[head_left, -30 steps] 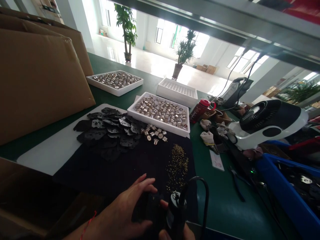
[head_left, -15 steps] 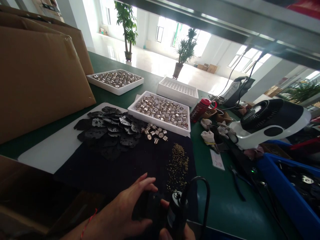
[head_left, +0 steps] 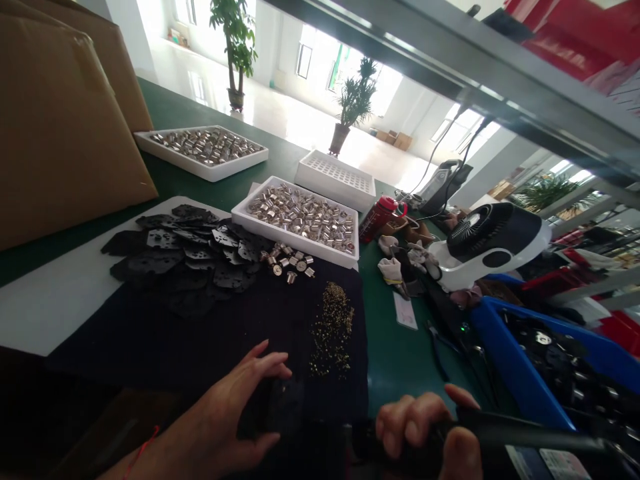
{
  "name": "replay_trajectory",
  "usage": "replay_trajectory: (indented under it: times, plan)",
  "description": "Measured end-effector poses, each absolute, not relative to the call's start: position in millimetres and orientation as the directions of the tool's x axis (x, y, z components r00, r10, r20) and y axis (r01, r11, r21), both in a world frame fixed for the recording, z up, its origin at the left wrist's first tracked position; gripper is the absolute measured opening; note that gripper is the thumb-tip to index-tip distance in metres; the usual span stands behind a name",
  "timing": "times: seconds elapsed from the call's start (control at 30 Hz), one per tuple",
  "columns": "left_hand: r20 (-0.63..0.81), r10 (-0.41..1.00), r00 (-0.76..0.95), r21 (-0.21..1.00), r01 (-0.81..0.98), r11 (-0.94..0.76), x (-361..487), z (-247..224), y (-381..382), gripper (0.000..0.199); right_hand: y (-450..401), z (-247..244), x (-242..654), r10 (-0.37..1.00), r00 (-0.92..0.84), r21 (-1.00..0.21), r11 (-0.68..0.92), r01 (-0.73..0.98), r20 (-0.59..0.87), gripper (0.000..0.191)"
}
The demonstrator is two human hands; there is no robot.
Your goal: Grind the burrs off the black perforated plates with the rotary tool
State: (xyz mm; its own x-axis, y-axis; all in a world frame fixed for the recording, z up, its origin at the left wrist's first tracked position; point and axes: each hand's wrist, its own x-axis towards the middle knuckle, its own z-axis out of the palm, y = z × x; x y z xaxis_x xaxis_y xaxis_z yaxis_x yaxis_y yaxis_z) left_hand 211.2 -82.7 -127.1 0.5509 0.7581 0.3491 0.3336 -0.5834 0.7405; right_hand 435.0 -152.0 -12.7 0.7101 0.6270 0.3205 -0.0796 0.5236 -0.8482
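Nearest, the left hand (head_left: 227, 407) curves around a black part (head_left: 286, 403) on a dark mat (head_left: 250, 310), thumb and fingers apart; the shadow hides whether they grip it. The right hand (head_left: 425, 423) wraps a black tool (head_left: 525, 433), held level, its tip toward the part. The step looks like lining tool up with part; the next move seems to call for a steady left hand. Beyond lie gold bits (head_left: 333, 320), black plates (head_left: 200, 257), silver pieces (head_left: 290, 263), then a white tray (head_left: 280, 233) on the green tabletop (head_left: 393, 377).
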Motion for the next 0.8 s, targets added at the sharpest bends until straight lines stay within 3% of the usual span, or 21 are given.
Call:
replay_trajectory:
  times: [0.17,0.8]
  plan:
    - [0.404,0.74,0.538,0.733,0.294,-0.614,214,-129,-81,0.102,-114,-13,418,0.453,0.857,-0.818,0.571,-0.067,0.245,0.033]
    - [0.388,0.73,0.563,0.728,0.299,-0.617,216,-119,-80,0.113,-96,-25,407,0.425,0.872,-0.842,0.538,-0.028,0.242,0.033]
